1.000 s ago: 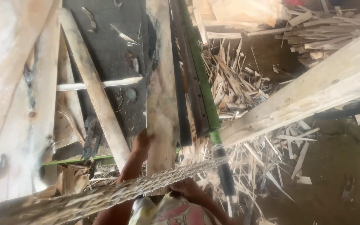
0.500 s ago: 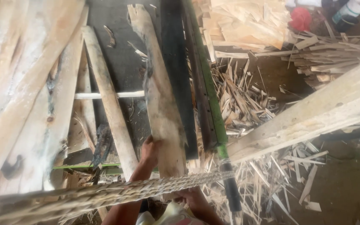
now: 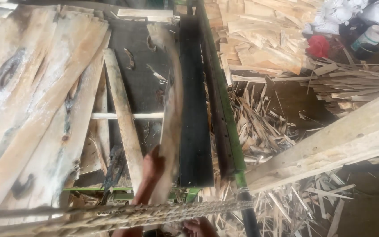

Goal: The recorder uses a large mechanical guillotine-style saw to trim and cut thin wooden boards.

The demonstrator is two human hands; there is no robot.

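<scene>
A long veneer strip is gripped by the left hand above the dark conveyor belt. The right hand is barely seen; its grip cannot be told.

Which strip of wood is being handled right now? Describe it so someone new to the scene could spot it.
Start at the dark conveyor belt running up the middle, with the green rail on its right. Along the belt's left edge lies a long, thin veneer strip, its near end held by the left hand. Unlike the flat sheets stacked to the left, it is narrow, curling and ragged at its far end.
</scene>
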